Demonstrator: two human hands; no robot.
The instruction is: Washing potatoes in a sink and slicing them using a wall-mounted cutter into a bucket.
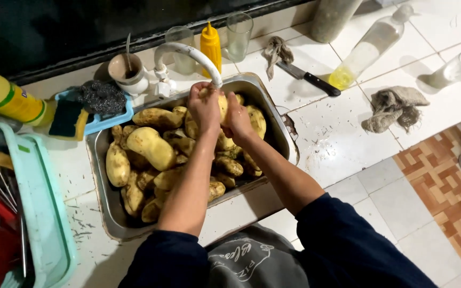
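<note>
— Potato [222,102] under the tap [190,53], right? Where exactly do the hands sit?

— Both are up at the spout end, above the far side of the sink [98,160]. The left hand [204,106] wraps the potato from one side, the right hand [237,118] from the other, fingers of both curled closed around it, so only a pale strip shows between them.

— And the rest of the potatoes [150,146]?

— Heaped in the sink below, still muddy, filling most of the basin.

— What makes this rub go well, in your view?

— I would keep the potato straight under the spout and turn it between the palms, thumbs working the skin, so dirt drops into the basin rather than onto the counter [337,138]. A firm hold matters; a wet potato probably slips easily.

— Anything close by to mind?

— A yellow squeeze bottle [211,45] and two glasses [239,34] stand just behind the tap, and a knife [310,78] lies on the counter to the right, well apart from the hands.
</note>
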